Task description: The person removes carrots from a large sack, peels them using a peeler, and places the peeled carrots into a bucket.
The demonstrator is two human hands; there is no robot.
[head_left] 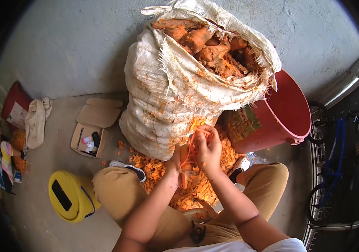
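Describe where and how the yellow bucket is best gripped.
The yellow bucket is probably best taken by its blue handle, from the side facing the person's bent left knee: the thin loop sags there, outside the wall. Lift it level, as a dark flat object lies on the lid.

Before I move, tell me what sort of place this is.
Likely a garage or storeroom: a bulging sack by a bare wall, a bicycle, and orange scraps heaped on the floor.

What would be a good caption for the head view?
Left hand and right hand work on an orange vegetable above peelings, beside a stuffed white sack and red bucket.
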